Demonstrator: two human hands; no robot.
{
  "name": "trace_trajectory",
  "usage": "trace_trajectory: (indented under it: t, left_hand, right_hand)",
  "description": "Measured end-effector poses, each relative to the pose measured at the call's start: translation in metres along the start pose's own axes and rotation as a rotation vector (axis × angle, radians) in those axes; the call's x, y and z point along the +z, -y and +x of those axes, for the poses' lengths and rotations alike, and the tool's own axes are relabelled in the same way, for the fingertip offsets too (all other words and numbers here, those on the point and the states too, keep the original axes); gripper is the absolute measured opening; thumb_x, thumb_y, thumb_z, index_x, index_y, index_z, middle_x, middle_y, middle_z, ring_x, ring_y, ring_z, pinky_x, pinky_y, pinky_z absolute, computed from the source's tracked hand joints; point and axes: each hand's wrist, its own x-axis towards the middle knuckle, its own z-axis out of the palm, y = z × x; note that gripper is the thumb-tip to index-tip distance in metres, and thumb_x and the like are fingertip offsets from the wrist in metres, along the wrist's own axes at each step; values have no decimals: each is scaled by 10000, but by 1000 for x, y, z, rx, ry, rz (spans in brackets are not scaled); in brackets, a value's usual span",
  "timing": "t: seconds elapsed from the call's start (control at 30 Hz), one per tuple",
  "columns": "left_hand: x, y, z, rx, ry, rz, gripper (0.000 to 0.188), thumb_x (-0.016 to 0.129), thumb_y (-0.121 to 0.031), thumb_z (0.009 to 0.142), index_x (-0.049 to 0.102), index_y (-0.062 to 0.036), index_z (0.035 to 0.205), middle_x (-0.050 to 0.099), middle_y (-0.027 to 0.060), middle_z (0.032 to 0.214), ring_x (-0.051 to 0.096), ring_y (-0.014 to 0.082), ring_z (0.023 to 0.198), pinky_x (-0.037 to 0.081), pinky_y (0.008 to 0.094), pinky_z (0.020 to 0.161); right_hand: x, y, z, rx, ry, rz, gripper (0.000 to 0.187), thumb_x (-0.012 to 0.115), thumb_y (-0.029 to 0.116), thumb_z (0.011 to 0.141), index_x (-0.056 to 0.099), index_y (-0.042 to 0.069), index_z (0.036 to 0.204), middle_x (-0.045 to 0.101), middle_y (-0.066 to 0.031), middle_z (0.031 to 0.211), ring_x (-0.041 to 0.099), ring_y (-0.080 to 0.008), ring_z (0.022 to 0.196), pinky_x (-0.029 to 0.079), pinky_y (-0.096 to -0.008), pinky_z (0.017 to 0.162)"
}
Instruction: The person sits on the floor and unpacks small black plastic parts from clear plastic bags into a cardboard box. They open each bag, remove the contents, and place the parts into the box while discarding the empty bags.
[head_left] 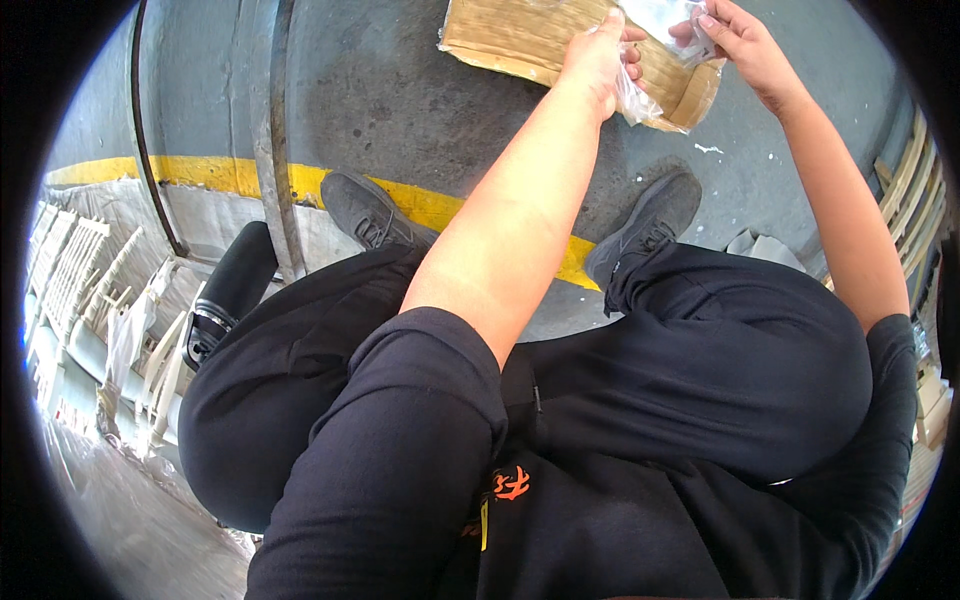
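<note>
A clear plastic bag (662,22) is stretched between my two hands at the top of the view, over a shallow cardboard box (510,38) on the floor. My left hand (600,62) is closed on the bag, and a crumpled part of the plastic hangs below its fingers. The right hand (742,42) pinches the bag's other side between thumb and fingers. What the bag holds, if anything, I cannot make out. The box's far side is cut off by the picture's edge.
My grey shoes (650,220) stand near a yellow floor line (435,205). To the left are a metal post (272,140), a black cylindrical object (240,270) and stacked pale parts (75,260). Pale slats (905,200) lie at the right. A white scrap (708,149) is on the floor.
</note>
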Motion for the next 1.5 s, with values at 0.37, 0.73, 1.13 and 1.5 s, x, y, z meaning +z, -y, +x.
trace_trajectory:
  t: [0.37, 0.73, 1.13, 1.5]
  left_hand:
    - [0, 8, -10, -5, 127, 119, 242, 798, -199, 880, 677, -65, 1041, 649, 7, 823, 552, 95, 594, 467, 275, 485]
    - [-6, 22, -14, -65, -201, 98, 119, 688, -121, 922, 664, -28, 993, 639, 56, 784, 546, 139, 590, 425, 297, 469]
    - [0, 17, -27, -2, -412, 156, 119, 665, -121, 925, 629, -16, 965, 608, 80, 748, 537, 151, 573, 437, 339, 487]
    - [4, 15, -26, 25, -480, 241, 87, 716, -84, 897, 655, -32, 931, 618, 66, 741, 537, 142, 565, 425, 323, 492]
  right_hand:
    - [11, -30, -12, 388, 304, 465, 344, 597, 363, 1018, 591, 127, 1269, 706, -33, 1072, 696, -146, 969, 575, -355, 795]
    - [31, -26, -34, 492, 416, 461, 350, 691, 326, 960, 654, 32, 1147, 719, -83, 981, 721, -143, 822, 598, -254, 614]
    - [31, -28, -38, 633, 401, 432, 248, 573, 222, 1002, 679, 3, 1049, 731, -94, 834, 706, -148, 659, 576, -264, 524]
    - [27, -30, -45, 691, 500, 517, 343, 531, 293, 1027, 657, -22, 1082, 748, -130, 872, 722, -167, 654, 575, -273, 482]
